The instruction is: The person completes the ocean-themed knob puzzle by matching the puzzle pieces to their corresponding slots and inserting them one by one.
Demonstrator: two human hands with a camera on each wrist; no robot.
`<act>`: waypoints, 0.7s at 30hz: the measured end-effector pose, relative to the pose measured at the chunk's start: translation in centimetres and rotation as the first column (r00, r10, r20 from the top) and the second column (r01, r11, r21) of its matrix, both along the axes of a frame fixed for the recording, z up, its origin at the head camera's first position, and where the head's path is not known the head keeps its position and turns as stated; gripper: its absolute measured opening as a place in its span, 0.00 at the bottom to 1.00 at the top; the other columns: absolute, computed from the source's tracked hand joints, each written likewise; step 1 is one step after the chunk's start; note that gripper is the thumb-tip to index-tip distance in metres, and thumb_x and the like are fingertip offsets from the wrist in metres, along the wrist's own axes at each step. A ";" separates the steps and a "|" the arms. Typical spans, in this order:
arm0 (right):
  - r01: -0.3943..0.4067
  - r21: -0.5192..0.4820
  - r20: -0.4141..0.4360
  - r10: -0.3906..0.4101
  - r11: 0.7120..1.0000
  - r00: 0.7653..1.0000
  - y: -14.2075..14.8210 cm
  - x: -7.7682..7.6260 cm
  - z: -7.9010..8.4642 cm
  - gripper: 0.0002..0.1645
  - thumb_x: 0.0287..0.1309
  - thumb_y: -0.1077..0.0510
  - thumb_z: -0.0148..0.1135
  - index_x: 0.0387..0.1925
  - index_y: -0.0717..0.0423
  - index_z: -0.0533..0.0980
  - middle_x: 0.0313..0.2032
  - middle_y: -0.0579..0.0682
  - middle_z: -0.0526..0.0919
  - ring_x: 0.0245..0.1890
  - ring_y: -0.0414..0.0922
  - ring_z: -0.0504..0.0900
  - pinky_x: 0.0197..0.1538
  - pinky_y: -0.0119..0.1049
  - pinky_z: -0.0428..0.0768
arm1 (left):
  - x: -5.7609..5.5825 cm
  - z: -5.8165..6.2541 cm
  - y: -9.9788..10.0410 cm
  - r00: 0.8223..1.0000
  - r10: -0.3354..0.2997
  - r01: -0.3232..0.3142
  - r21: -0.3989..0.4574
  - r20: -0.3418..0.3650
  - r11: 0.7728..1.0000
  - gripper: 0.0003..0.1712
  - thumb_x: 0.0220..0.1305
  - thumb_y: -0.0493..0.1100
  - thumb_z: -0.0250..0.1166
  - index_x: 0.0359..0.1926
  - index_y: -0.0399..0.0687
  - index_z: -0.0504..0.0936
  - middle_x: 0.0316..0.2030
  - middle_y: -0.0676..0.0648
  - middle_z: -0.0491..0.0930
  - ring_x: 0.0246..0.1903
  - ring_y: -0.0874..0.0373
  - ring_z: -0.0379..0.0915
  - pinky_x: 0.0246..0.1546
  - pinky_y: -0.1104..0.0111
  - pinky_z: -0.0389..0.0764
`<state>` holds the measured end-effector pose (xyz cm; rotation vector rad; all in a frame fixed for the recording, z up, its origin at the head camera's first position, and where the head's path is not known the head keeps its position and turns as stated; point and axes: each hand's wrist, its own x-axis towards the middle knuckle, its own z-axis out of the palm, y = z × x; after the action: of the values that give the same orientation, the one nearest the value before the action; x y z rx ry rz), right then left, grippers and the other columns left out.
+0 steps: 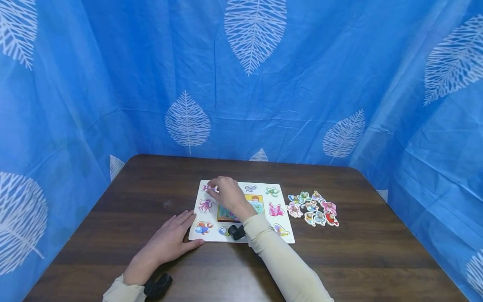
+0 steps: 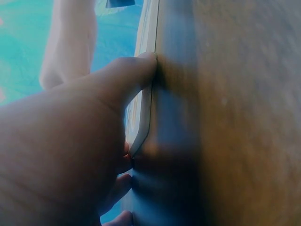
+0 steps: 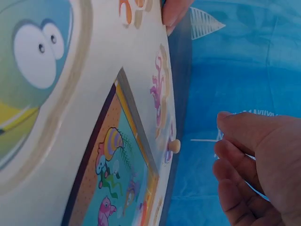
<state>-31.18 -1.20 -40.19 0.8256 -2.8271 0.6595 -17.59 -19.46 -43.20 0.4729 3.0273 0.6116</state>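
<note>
A white puzzle board [image 1: 262,188] with sea-animal pictures lies on the table, a framed underwater scene [image 1: 258,203] at its middle. My left hand [image 1: 171,237] rests at the board's lower left corner, thumb along the front edge and fingers spread by the left side. Over the board's upper left part is my right hand [image 1: 230,195], fingers loosely bent. In the right wrist view its thumb and fingertips are apart with nothing between them. A puzzle piece with a wooden knob [image 3: 175,146] sits at that far left corner, beyond a pink octopus picture [image 1: 205,205].
To the right of the board lies a loose cluster of several knobbed animal pieces [image 1: 312,206], among them a red one [image 1: 331,218]. The dark wooden table [image 1: 362,251] is bordered by a blue curtain [image 1: 294,105] with white leaf prints.
</note>
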 end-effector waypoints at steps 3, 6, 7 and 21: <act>-0.001 0.006 -0.034 0.001 1.000 0.999 0.1 0.2 0.0 0.13 0.69 0.52 0.67 0.50 0.50 0.88 0.46 0.46 0.90 0.51 0.44 0.87 0.57 0.37 0.84 | 0.0 0.0 0.0 1.000 -0.003 0.003 0.001 -0.001 1.000 0.49 0.64 0.65 0.70 0.72 0.35 0.70 0.72 0.34 0.69 0.73 0.37 0.63 0.72 0.39 0.64; 0.000 0.002 -0.053 0.000 1.000 0.999 0.2 0.5 0.0 0.13 0.69 0.52 0.67 0.50 0.50 0.88 0.46 0.46 0.90 0.49 0.43 0.87 0.54 0.36 0.85 | 0.0 0.0 0.0 1.000 -0.004 0.004 0.002 -0.003 1.000 0.48 0.64 0.64 0.70 0.72 0.35 0.70 0.72 0.34 0.69 0.73 0.36 0.63 0.72 0.39 0.64; 0.001 -0.002 -0.058 -0.001 1.000 0.998 0.3 0.6 0.1 0.13 0.69 0.51 0.68 0.50 0.50 0.88 0.46 0.46 0.90 0.48 0.43 0.87 0.53 0.36 0.85 | 0.1 0.0 0.0 1.000 -0.004 0.004 0.001 -0.004 1.000 0.48 0.64 0.64 0.70 0.72 0.35 0.70 0.72 0.34 0.69 0.73 0.37 0.63 0.72 0.39 0.64; 0.017 -0.082 -0.067 -0.022 0.997 0.998 1.3 1.5 1.0 0.15 0.67 0.50 0.70 0.52 0.50 0.87 0.49 0.47 0.90 0.43 0.45 0.87 0.45 0.33 0.85 | -0.1 0.0 -0.1 1.000 -0.014 0.014 -0.002 -0.011 1.000 0.48 0.65 0.63 0.70 0.72 0.35 0.70 0.72 0.33 0.69 0.73 0.37 0.63 0.72 0.39 0.64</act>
<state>-29.63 0.12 -39.21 0.7903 -2.7250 0.7239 -17.67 -19.56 -43.24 0.4983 3.0317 0.6067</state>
